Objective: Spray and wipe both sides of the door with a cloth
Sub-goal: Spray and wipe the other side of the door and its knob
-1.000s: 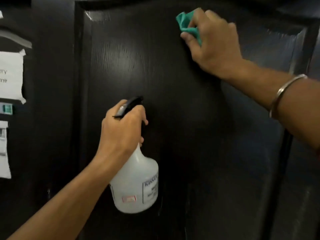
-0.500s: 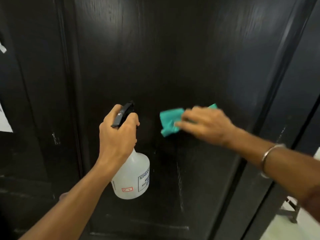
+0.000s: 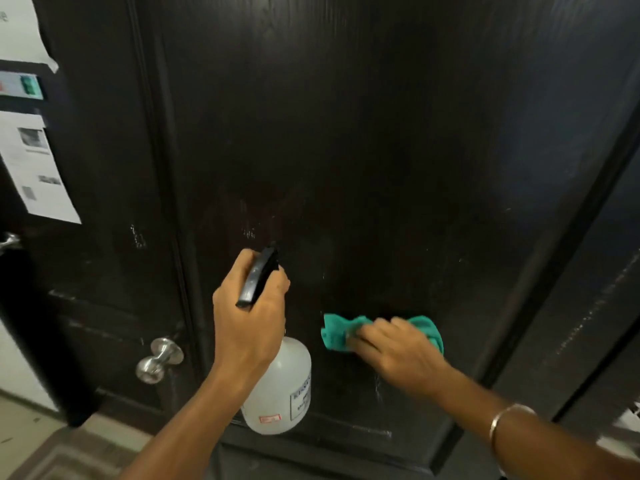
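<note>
The door point(image 3: 381, 150) fills the view, dark and glossy, with pale streaks low on its panel. The cloth point(image 3: 337, 336), teal and bunched, lies against the panel at about 5 o'clock from its middle. The right hand point(image 3: 394, 355) presses it flat; its fingers point(image 3: 372, 330) lie over the cloth, fairly straight, though blur hides whether they are spread. At 9 o'clock from the cloth, just beside it, the left hand point(image 3: 247, 323) grips the neck of the bottle point(image 3: 280, 389), fingers curled round the trigger head.

Risk, as I judge it: the two hands are close, so a wide leftward wipe could knock the bottle. Spray left unwiped may run down and streak.

Open panel lies at 12 and 2 o'clock. The raised moulding bounds the panel at 6 o'clock, and the knob point(image 3: 157, 360) sticks out at 9 o'clock, beyond the bottle.
</note>
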The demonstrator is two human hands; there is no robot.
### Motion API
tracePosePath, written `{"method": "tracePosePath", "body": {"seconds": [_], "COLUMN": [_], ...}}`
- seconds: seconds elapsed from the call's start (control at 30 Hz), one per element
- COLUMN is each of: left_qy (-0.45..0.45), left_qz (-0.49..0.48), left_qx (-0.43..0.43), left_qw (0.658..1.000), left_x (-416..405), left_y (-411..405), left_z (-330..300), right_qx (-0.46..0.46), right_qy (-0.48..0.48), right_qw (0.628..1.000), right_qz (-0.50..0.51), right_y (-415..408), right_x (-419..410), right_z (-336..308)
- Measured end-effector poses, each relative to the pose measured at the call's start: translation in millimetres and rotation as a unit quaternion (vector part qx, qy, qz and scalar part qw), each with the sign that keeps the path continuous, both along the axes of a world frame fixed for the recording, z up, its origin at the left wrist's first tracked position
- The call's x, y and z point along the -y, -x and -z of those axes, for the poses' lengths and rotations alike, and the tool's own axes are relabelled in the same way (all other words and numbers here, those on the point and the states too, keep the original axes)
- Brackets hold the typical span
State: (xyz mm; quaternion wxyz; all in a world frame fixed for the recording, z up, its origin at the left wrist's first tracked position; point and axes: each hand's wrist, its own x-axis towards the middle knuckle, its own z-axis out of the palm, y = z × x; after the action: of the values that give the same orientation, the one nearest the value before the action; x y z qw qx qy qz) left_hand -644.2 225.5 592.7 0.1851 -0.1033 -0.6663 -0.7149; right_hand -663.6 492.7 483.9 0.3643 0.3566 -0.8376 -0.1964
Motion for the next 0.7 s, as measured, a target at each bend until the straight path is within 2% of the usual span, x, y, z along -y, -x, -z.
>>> {"method": "tracePosePath", "body": {"seconds": [0.1,0.2,0.33,0.43,0.53,0.7], "left_qy": [-0.003,-0.003,0.000,-0.005,-0.017,-0.007], "left_qz": [-0.027,-0.045,-0.050,-0.059,-0.059,-0.062], "left_qx": [0.010,0.025,0.055,0.076,0.064,0.044], "left_qw": [1.000,0.999,0.997,0.995,0.996,0.997], "left_x": [1.8,8.2,20.6,28.4,41.0,71.6], "left_y": [-14.2,-25.6,-34.4,-38.3,-31.3,-12.5], "left_z": [17.0,30.9,36.7,34.6,40.4,58.2], "right_qx": [0.035,-0.031,-0.211,-0.247,-0.215,-0.044], "right_qy": [-0.092,-0.095,0.078,0.185,0.239,0.051], "right_qw": [0.995,0.993,0.974,0.951,0.947,0.998], "right_qz": [-0.025,-0.067,-0.040,0.013,0.017,-0.022], "right_y": [-7.1,0.7,16.8,30.2,39.6,44.1], "right_x": [-26.2,-24.7,8.7,41.4,73.6,98.2], "right_z": [23.5,-43.5,-178.3,-230.5,-203.0,-55.1]}}
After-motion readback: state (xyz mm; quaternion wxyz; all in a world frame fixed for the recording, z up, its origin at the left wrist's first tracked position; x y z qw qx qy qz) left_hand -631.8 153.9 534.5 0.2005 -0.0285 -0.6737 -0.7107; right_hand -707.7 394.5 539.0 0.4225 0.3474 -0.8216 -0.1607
